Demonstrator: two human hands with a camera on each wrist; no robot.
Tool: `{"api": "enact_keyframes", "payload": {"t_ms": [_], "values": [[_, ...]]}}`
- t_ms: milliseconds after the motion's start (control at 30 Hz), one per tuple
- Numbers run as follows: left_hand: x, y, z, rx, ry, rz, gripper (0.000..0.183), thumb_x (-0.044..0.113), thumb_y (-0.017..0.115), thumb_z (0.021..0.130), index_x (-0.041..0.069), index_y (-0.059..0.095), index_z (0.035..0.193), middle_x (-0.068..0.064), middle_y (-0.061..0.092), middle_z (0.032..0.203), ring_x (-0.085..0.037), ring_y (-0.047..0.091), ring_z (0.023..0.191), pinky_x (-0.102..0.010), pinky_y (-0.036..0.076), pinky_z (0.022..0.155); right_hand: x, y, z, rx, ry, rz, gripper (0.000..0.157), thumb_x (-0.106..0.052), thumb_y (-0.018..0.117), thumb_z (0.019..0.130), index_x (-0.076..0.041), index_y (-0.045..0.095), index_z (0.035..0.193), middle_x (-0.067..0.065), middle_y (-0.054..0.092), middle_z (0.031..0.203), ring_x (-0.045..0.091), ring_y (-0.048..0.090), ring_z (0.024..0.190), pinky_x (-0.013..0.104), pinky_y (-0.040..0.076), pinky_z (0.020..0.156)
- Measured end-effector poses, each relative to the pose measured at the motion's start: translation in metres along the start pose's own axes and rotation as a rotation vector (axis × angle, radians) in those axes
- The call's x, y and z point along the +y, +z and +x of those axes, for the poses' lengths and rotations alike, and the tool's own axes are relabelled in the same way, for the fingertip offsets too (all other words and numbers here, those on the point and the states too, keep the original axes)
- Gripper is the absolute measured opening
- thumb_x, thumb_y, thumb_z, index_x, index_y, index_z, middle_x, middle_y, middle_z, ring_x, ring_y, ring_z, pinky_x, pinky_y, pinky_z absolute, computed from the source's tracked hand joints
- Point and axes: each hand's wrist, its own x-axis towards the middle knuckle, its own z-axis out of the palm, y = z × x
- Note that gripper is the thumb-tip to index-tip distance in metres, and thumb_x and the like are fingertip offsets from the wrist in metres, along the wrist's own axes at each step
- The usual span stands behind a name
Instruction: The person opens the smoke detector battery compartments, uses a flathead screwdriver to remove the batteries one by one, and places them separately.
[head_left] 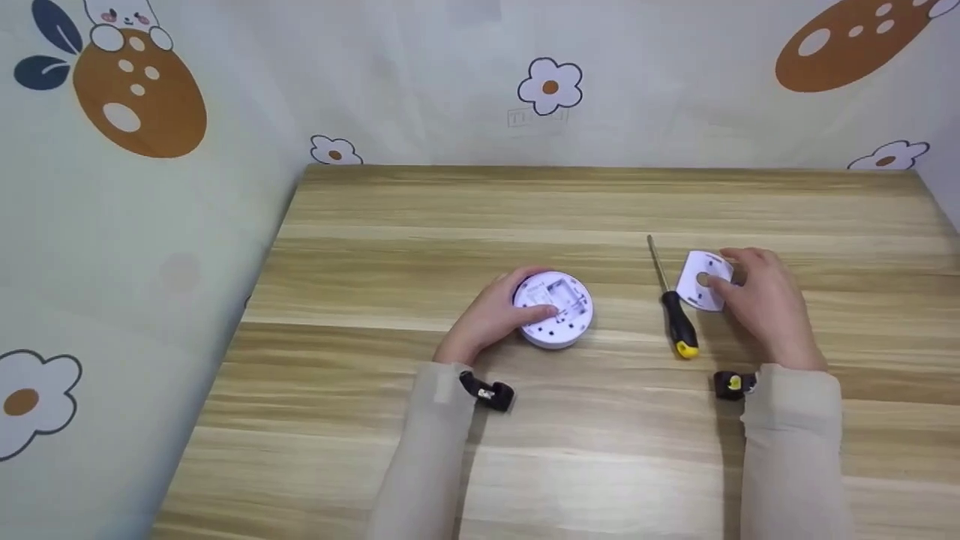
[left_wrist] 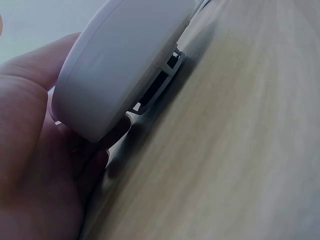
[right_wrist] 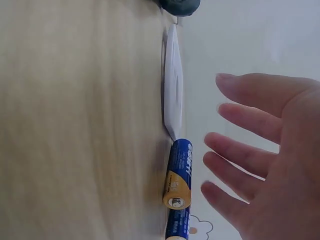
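My left hand [head_left: 491, 311] holds a round white smoke detector [head_left: 564, 324], its thumb across the back face and its other fingers round the side. An open battery compartment shows on that face. In the left wrist view, the slotted grille [left_wrist: 159, 87] faces the tabletop. A flat white mounting plate [head_left: 691, 289] with a central hole lies on the table beneath my right hand [head_left: 769, 300]. Its fingers are spread, with nothing between them, in the right wrist view. Two blue and gold batteries [right_wrist: 179, 172] lie past the plate there; in the head view the hand hides them.
A black and yellow screwdriver [head_left: 679, 324] lies just left of the mounting plate, its shaft pointing to the back. The wood-grain table [head_left: 375, 450] meets a patterned wall covering [head_left: 435, 90] at its back and left.
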Motion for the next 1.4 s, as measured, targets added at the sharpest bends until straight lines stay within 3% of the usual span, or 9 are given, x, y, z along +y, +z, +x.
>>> {"api": "enact_keyframes", "payload": {"t_ms": [200,367,467,633,733,967,1100,1400], "values": [[0.001,-0.001,-0.002,0.005,-0.003,0.006,0.071,0.030,0.087,0.095,0.017,0.059,0.159,-0.011,0.059,0.159,-0.031,0.050,0.148,-0.049,0.036,0.126,-0.003,-0.002,0.007,-0.093,-0.045,-0.030,0.064,-0.011,0.073,0.104,0.019,0.046,0.154,0.047,0.038,0.158,0.065,0.035,0.146,0.077,0.028,0.120],[0.001,0.000,-0.002,-0.002,-0.006,0.001,0.072,0.029,0.086,0.095,0.016,0.059,0.160,-0.011,0.058,0.161,-0.031,0.049,0.150,-0.050,0.035,0.127,-0.003,-0.005,0.010,-0.249,-0.029,-0.068,0.079,-0.013,0.077,0.102,0.020,0.033,0.160,0.050,0.019,0.166,0.070,0.018,0.153,0.079,0.018,0.124],[0.001,0.000,-0.002,0.003,-0.003,0.011,0.071,0.029,0.086,0.095,0.016,0.059,0.160,-0.010,0.058,0.161,-0.031,0.049,0.150,-0.049,0.035,0.126,-0.002,-0.004,0.012,-0.304,-0.041,-0.101,0.084,-0.014,0.078,0.102,0.018,0.030,0.163,0.050,0.017,0.166,0.071,0.012,0.154,0.080,0.014,0.124],[0.001,0.000,-0.001,0.003,-0.005,0.014,0.071,0.028,0.086,0.096,0.015,0.058,0.160,-0.010,0.059,0.161,-0.031,0.049,0.151,-0.049,0.035,0.127,-0.001,-0.001,0.013,-0.318,-0.077,-0.142,0.086,-0.015,0.079,0.101,0.017,0.029,0.164,0.050,0.024,0.163,0.073,0.013,0.152,0.082,0.016,0.122],[0.002,-0.001,-0.001,-0.004,-0.009,0.005,0.073,0.029,0.086,0.096,0.015,0.057,0.161,-0.010,0.058,0.162,-0.031,0.048,0.152,-0.048,0.034,0.128,0.000,-0.001,0.014,-0.331,-0.065,-0.136,0.088,-0.016,0.078,0.102,0.015,0.026,0.166,0.049,0.020,0.165,0.074,0.007,0.153,0.085,0.013,0.121],[0.001,0.000,0.000,-0.009,0.001,0.016,0.071,0.033,0.087,0.094,0.018,0.060,0.159,-0.010,0.060,0.158,-0.029,0.051,0.144,-0.047,0.037,0.123,0.006,0.003,0.013,-0.316,-0.113,-0.077,0.086,-0.012,0.080,0.098,0.016,0.030,0.163,0.049,0.025,0.162,0.068,0.028,0.145,0.079,0.029,0.118],[0.001,0.000,-0.001,-0.010,-0.003,0.008,0.071,0.030,0.087,0.095,0.018,0.060,0.160,-0.010,0.059,0.159,-0.030,0.050,0.146,-0.048,0.036,0.124,0.006,0.004,0.014,-0.345,-0.060,-0.075,0.088,-0.014,0.077,0.102,0.013,0.025,0.167,0.051,0.014,0.166,0.070,0.023,0.150,0.080,0.023,0.121],[0.002,-0.001,-0.001,-0.008,-0.018,0.012,0.072,0.030,0.086,0.096,0.019,0.058,0.162,-0.010,0.055,0.164,-0.031,0.047,0.152,-0.050,0.033,0.127,-0.001,0.004,0.015,-0.318,-0.002,-0.043,0.089,-0.012,0.076,0.103,0.010,0.021,0.170,0.048,0.016,0.167,0.067,0.025,0.148,0.079,0.026,0.121]]}}
